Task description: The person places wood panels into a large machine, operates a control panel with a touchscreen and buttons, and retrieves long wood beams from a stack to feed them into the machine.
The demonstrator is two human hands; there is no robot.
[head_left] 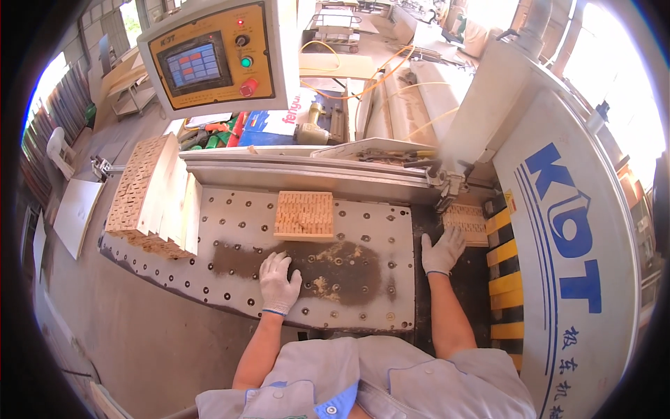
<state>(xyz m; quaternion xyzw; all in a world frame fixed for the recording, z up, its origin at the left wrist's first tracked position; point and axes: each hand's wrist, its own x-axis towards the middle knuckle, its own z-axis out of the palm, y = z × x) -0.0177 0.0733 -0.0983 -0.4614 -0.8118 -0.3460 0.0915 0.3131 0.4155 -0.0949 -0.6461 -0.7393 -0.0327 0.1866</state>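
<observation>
My left hand [280,283], in a white glove, rests over the dark worn patch of the metal table, fingers spread and nothing in them. Beyond it lies a block of wood strips [304,214] with slotted ends facing up, against the long metal fence. My right hand [444,250], gloved too, reaches forward over the black strip by the machine. Its fingers are stretched out at the near left edge of a second wood block [466,222], thumb apart. That block sits under a metal clamp-like fitting [447,185], which partly hides its far side.
A tall stack of slotted wood strips [143,185] stands at the table's left end. The perforated metal table [230,283] spans the middle. Above hangs a control panel [216,63] with screen and buttons. At right is a white machine housing [558,230] with yellow-black stripes [505,286].
</observation>
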